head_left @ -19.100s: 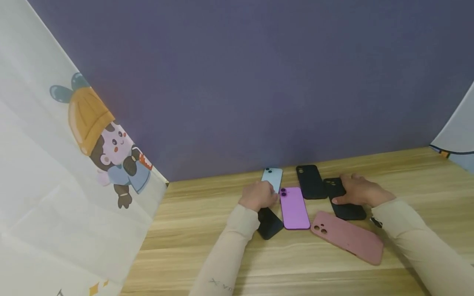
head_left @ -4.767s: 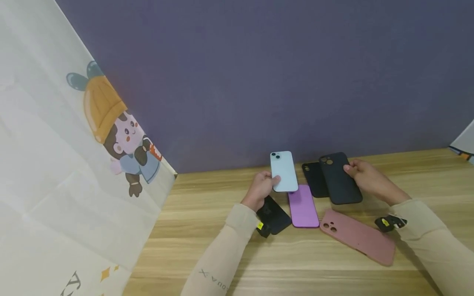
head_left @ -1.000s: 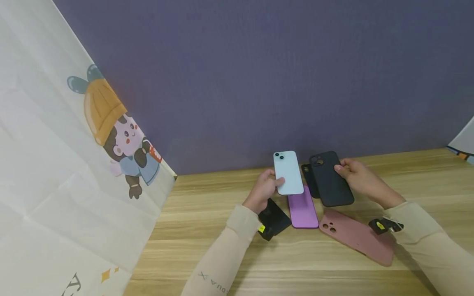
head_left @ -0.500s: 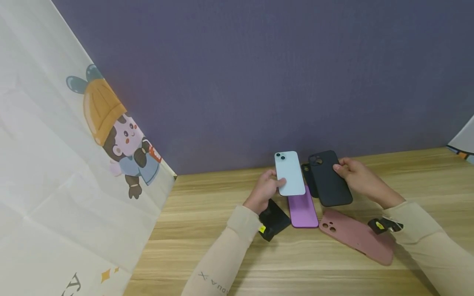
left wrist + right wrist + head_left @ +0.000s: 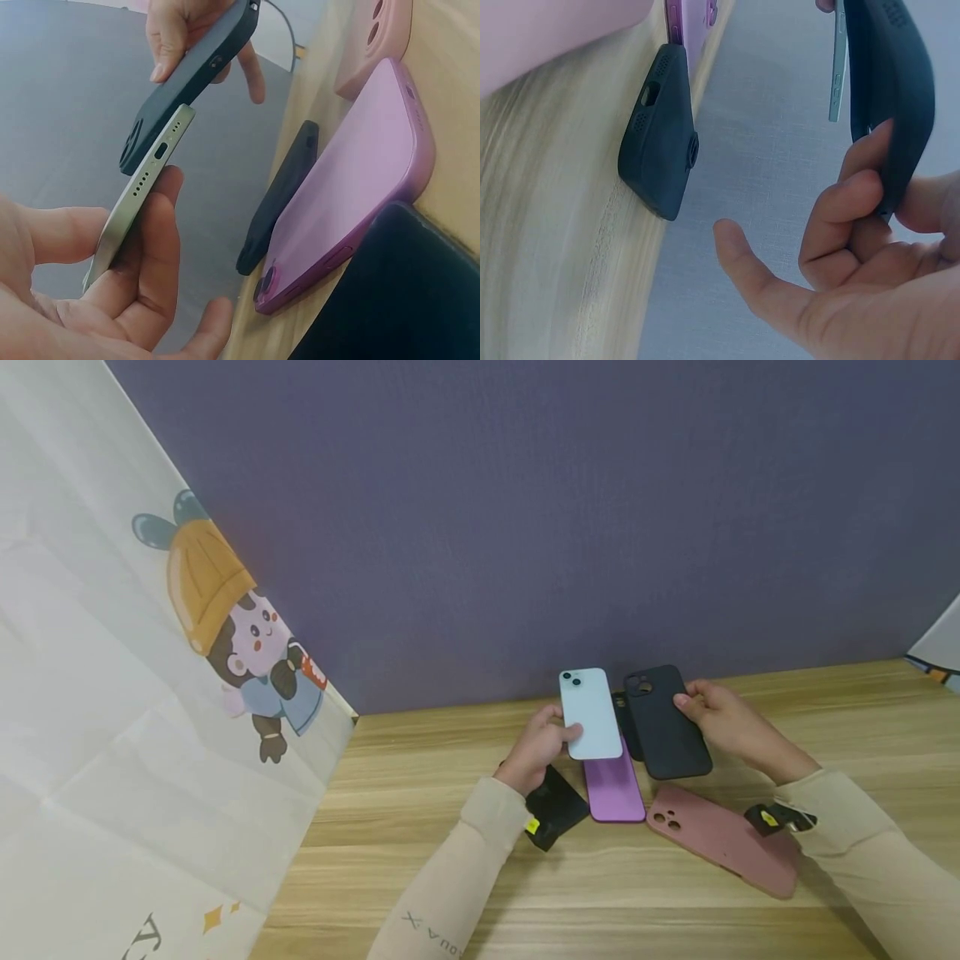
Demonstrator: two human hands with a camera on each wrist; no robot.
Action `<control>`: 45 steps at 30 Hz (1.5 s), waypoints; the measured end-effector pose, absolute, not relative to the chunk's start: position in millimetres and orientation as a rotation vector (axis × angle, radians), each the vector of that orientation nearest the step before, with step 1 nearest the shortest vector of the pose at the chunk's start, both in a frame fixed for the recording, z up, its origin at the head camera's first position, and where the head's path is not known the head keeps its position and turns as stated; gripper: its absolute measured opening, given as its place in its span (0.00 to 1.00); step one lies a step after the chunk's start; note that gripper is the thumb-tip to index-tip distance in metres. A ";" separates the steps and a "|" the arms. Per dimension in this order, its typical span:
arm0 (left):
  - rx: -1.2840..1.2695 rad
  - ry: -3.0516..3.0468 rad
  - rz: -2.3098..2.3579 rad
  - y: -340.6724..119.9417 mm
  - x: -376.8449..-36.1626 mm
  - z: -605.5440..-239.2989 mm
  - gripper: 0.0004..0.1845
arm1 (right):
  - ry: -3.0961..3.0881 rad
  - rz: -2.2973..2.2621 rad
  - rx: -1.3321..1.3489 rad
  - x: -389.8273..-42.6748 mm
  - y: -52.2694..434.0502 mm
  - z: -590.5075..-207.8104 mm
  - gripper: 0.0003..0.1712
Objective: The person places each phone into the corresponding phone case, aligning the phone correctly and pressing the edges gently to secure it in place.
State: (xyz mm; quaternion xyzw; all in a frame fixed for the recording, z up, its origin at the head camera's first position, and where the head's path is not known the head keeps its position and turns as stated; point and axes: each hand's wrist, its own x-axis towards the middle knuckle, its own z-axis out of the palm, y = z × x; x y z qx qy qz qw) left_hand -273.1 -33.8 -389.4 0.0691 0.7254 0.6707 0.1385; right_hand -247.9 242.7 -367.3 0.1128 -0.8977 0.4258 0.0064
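Observation:
My left hand (image 5: 534, 747) grips a pale blue phone (image 5: 591, 714) by its left edge, thumb across the back, raised over the table. Its bottom edge with the charging port shows in the left wrist view. My right hand (image 5: 726, 722) pinches a black phone case (image 5: 669, 727) at its right edge, also raised, camera cutout at upper left. In the right wrist view the curved inner side of the case (image 5: 195, 75) faces the phone (image 5: 838, 67). Phone and case stand side by side with a narrow gap in the head view.
Below them lie a purple phone (image 5: 617, 793) and a second black case (image 5: 632, 735), partly hidden. A pink phone case (image 5: 720, 843) lies at front right, a flat black item (image 5: 561, 810) beneath my left wrist. A dark blue-grey panel (image 5: 525, 527) stands behind the wooden table (image 5: 420, 793).
Since the oldest frame, the pale phone and a black case have been lifted from the table. Over the last second the phone has shifted slightly right and the case slightly left, narrowing the gap.

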 end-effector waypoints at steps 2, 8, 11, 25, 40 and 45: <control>0.202 2.096 1.934 -33.5 -273.6 -389.8 0.04 | -2.814 1.320 0.349 -248.7 243.1 -367.0 0.25; 0.198 2.098 1.926 -31.6 -274.8 -389.5 0.04 | -2.821 1.309 0.350 -250.9 243.8 -366.2 0.26; 0.203 2.101 1.924 -31.1 -274.9 -389.1 0.04 | -2.819 1.307 0.348 -251.8 243.7 -366.2 0.26; 0.226 2.083 1.910 -31.6 -272.4 -391.0 0.03 | -2.803 1.319 0.360 -246.6 239.2 -366.7 0.25; 0.213 2.065 1.904 -31.5 -269.8 -392.3 0.02 | -2.796 1.328 0.360 -245.1 237.7 -368.5 0.26; 0.222 2.065 1.898 -30.4 -269.8 -392.7 0.02 | -2.800 1.317 0.362 -245.9 239.1 -369.0 0.27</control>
